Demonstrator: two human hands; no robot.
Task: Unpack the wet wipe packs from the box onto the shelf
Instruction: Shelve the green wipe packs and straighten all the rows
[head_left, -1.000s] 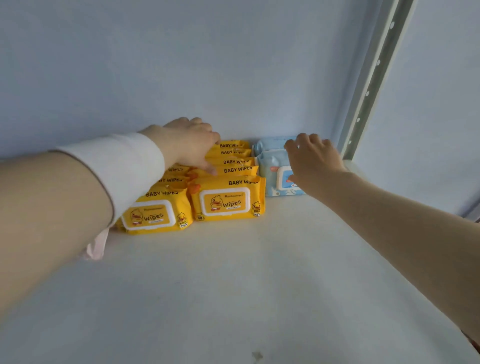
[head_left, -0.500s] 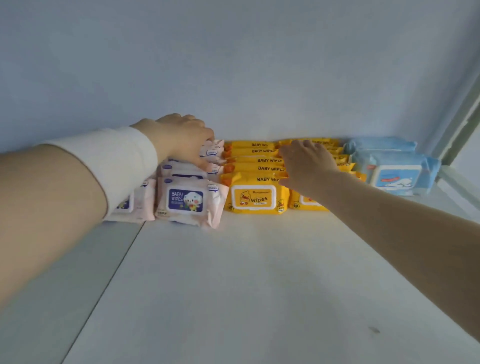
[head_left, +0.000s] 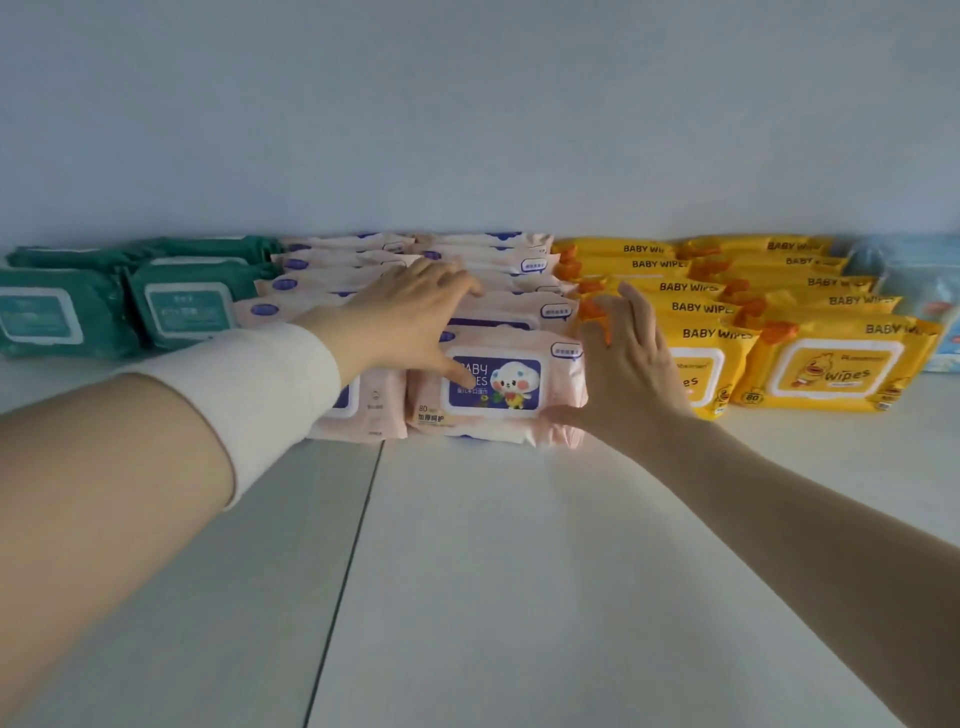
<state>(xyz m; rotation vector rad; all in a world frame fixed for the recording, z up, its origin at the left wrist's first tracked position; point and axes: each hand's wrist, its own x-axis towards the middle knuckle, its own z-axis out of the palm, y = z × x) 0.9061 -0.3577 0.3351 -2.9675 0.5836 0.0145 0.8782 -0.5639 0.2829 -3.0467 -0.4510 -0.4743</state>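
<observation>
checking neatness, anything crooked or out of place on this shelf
Nothing spilled or torn. The front pink pack juts slightly forward of the yellow packs beside it; left hand and right hand touch it.

White shelf (head_left: 519, 571), green packs (head_left: 176, 306), pink packs (head_left: 493, 384), yellow packs (head_left: 831, 369), probably blue packs (head_left: 930, 291) rightmost

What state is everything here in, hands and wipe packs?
left hand: open, fingers resting on the pink packs
right hand: open, thumb touching the front pink pack
pink packs: in rows, front lids shut
yellow packs: in rows, front lids shut
green packs: in rows, front lids shut
blue packs: mostly out of frame
</observation>
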